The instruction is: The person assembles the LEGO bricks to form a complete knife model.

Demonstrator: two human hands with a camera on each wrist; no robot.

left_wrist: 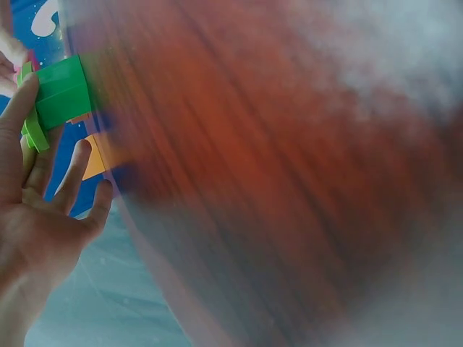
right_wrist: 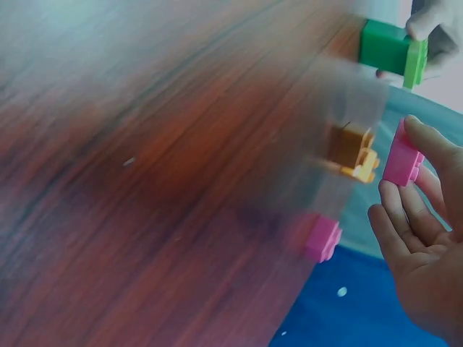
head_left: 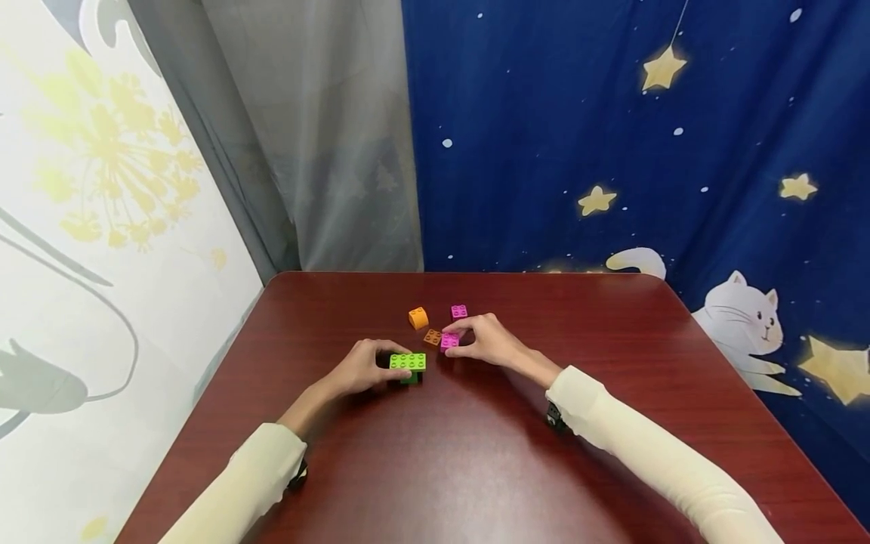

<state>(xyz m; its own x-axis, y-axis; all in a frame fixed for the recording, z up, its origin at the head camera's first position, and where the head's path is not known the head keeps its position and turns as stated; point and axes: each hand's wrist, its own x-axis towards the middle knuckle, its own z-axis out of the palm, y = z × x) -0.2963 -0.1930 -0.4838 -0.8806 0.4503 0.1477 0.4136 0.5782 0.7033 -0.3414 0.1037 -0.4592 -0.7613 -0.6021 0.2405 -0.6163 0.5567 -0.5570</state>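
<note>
My left hand pinches a light green toy building brick by its edges, thumb in front and fingers behind. Joined under it is a darker green block, narrower than the brick on top. To the right, my right hand holds a pink brick between thumb and fingertips, studs up. The right wrist view shows this pink brick held at the fingertips, with the other fingers loosely bent below. A small gap separates the pink brick from the green pieces.
Behind the hands on the dark red table lie a curved orange brick, a flat brownish-orange brick and a second pink brick. A blue curtain hangs past the table's far edge.
</note>
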